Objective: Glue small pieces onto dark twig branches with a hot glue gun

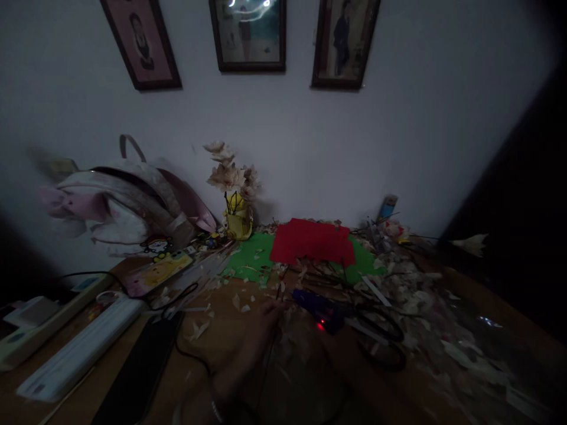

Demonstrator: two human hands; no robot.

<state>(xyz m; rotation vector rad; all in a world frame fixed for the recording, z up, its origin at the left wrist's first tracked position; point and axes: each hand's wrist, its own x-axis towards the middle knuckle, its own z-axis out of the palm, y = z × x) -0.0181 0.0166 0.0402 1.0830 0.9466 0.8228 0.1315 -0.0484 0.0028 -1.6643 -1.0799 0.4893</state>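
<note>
The left grip (pixel 268 317) is pinched closed, apparently around a thin stem (pixel 268 361) that runs down below it. The right grip (pixel 333 341) looks wrapped round the handle of a glue gun (pixel 315 306), though darkness hides most of its fingers. The gun's tip points just beside the left fingertips, so a small slip could burn them. Loose scraps (pixel 420 301) right of both grips could stick to stray glue. Scissors (pixel 370 332) just right of the right grip could catch a sleeve; the cord (pixel 194 355) left of the left grip could snag.
</note>
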